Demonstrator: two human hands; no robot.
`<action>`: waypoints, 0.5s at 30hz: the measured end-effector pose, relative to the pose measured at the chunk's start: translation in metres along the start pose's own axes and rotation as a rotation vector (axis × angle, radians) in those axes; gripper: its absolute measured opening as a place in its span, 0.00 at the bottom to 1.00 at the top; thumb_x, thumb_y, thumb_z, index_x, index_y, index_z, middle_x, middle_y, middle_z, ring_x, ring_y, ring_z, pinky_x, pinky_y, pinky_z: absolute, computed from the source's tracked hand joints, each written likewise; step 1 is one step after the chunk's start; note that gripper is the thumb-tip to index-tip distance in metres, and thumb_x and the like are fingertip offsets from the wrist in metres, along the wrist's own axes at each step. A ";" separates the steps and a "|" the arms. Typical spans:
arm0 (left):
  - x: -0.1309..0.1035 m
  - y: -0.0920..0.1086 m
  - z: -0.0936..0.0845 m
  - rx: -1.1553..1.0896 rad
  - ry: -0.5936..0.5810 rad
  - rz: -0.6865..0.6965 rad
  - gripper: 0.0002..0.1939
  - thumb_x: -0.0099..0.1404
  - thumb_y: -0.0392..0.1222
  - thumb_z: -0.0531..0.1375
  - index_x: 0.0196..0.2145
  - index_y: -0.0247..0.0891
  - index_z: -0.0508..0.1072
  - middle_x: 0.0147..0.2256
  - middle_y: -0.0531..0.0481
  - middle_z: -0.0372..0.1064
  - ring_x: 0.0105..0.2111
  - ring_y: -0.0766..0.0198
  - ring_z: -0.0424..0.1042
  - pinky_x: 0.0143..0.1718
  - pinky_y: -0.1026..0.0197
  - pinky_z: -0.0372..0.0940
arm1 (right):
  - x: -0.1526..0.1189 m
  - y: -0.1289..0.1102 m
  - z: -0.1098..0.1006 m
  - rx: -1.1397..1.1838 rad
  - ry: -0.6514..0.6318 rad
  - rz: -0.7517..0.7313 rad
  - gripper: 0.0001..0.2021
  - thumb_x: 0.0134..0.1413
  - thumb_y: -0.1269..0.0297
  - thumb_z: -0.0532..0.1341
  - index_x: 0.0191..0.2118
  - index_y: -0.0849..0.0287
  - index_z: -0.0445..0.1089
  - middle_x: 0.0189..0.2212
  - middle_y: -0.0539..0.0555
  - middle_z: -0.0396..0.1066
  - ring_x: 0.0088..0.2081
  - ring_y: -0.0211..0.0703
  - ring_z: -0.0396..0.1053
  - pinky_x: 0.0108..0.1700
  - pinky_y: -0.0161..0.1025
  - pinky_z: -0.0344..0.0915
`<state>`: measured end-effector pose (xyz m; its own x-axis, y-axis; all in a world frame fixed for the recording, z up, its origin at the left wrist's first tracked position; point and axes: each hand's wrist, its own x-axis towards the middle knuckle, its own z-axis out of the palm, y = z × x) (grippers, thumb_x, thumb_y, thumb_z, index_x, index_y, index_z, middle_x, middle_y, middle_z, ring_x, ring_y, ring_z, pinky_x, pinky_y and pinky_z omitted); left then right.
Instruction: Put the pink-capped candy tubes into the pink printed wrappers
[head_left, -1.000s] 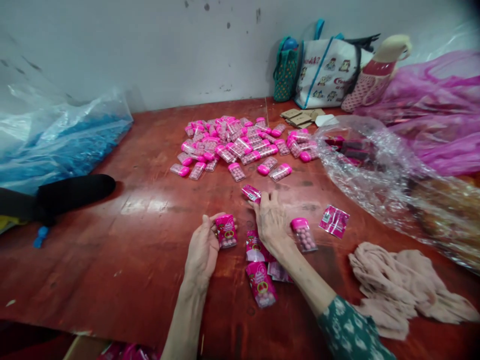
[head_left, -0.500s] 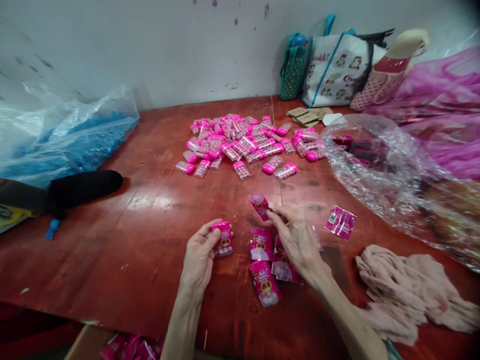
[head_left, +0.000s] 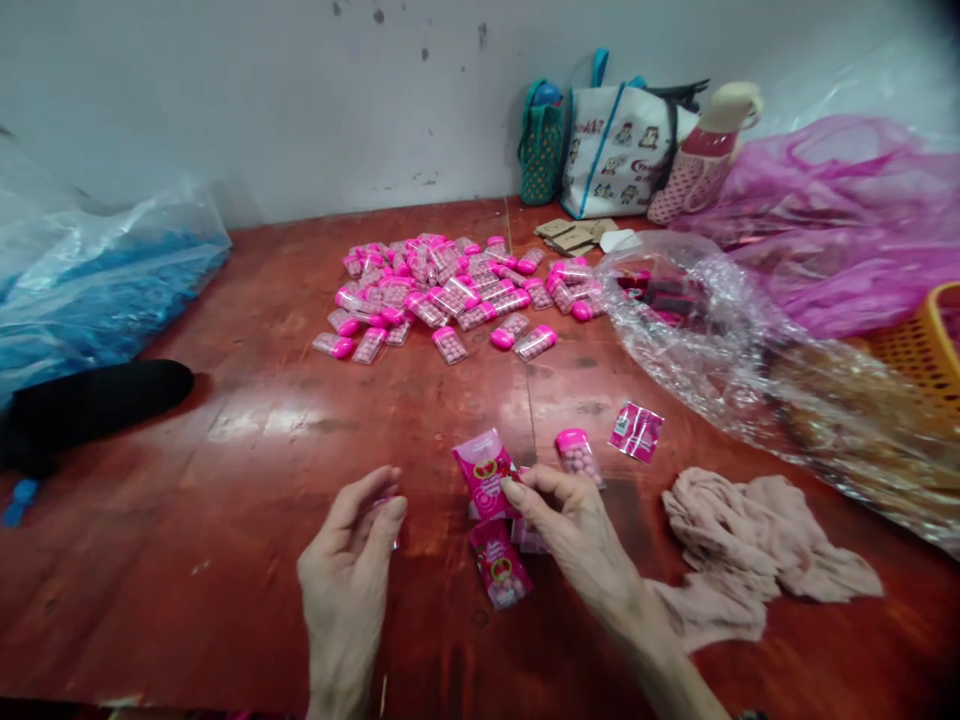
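My left hand is closed on a small pink packet, mostly hidden behind the fingers. To its right, my right hand pinches a flat pink printed sleeve by its right edge. Below that sleeve lies a wrapped pink pack on the red table, and another piece is partly covered by my right hand. Just beyond the right hand is a clear box of pink candies with a pink cap. A loose pink sleeve lies to the right of it.
Many candy boxes are heaped mid-table. Clear plastic and a beige cloth lie at right. Bags and a bottle stand by the wall. A black object and a bag of blue items are at left.
The view has shifted to the right. My left hand has moved left and turned, its packet now mostly hidden. The sleeve in my right hand now hangs over the packs, and a candy box is uncovered.
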<state>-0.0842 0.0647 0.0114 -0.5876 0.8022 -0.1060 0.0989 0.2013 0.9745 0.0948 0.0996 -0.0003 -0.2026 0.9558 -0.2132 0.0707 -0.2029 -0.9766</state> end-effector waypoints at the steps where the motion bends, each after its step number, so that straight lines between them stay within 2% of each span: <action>1: -0.002 0.004 0.008 -0.066 -0.111 -0.041 0.16 0.50 0.42 0.65 0.38 0.37 0.75 0.39 0.46 0.73 0.39 0.60 0.70 0.38 0.66 0.64 | -0.002 0.001 0.000 0.019 -0.014 0.013 0.15 0.54 0.58 0.56 0.23 0.62 0.66 0.19 0.47 0.57 0.22 0.33 0.53 0.23 0.31 0.51; 3: -0.004 0.010 0.026 -0.233 -0.349 -0.180 0.16 0.50 0.43 0.65 0.37 0.35 0.75 0.35 0.44 0.75 0.34 0.59 0.72 0.36 0.63 0.66 | -0.005 0.002 -0.001 0.032 -0.025 0.022 0.15 0.54 0.58 0.56 0.22 0.62 0.66 0.19 0.47 0.58 0.22 0.33 0.54 0.24 0.31 0.53; 5: -0.005 0.012 0.044 -0.344 -0.467 -0.307 0.13 0.49 0.39 0.66 0.35 0.34 0.76 0.31 0.45 0.75 0.30 0.61 0.72 0.34 0.62 0.66 | -0.008 0.001 -0.003 0.016 -0.011 0.010 0.14 0.54 0.59 0.56 0.23 0.62 0.66 0.21 0.47 0.60 0.23 0.33 0.56 0.26 0.31 0.55; 9: -0.006 0.009 0.064 -0.423 -0.407 -0.392 0.08 0.46 0.34 0.67 0.28 0.33 0.77 0.25 0.49 0.74 0.24 0.66 0.70 0.29 0.66 0.65 | -0.014 -0.001 -0.011 -0.029 0.016 -0.003 0.13 0.54 0.60 0.56 0.25 0.62 0.68 0.23 0.49 0.65 0.26 0.36 0.61 0.30 0.32 0.60; 13: -0.009 0.007 0.070 -0.434 -0.360 -0.404 0.07 0.44 0.33 0.68 0.25 0.32 0.76 0.23 0.50 0.74 0.22 0.67 0.69 0.26 0.67 0.65 | -0.017 0.000 -0.013 0.012 0.032 -0.001 0.10 0.51 0.59 0.59 0.32 0.61 0.70 0.29 0.51 0.69 0.31 0.40 0.65 0.34 0.35 0.63; 15: -0.012 0.006 0.072 -0.445 -0.351 -0.411 0.07 0.43 0.33 0.68 0.23 0.33 0.76 0.22 0.51 0.73 0.22 0.68 0.69 0.26 0.67 0.64 | -0.017 0.001 -0.011 0.060 0.047 0.015 0.09 0.50 0.60 0.60 0.31 0.62 0.70 0.28 0.51 0.69 0.31 0.40 0.66 0.34 0.35 0.63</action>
<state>-0.0193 0.0969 0.0047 -0.2058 0.8597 -0.4676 -0.4579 0.3377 0.8224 0.1093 0.0856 0.0024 -0.1559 0.9611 -0.2280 0.0148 -0.2285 -0.9734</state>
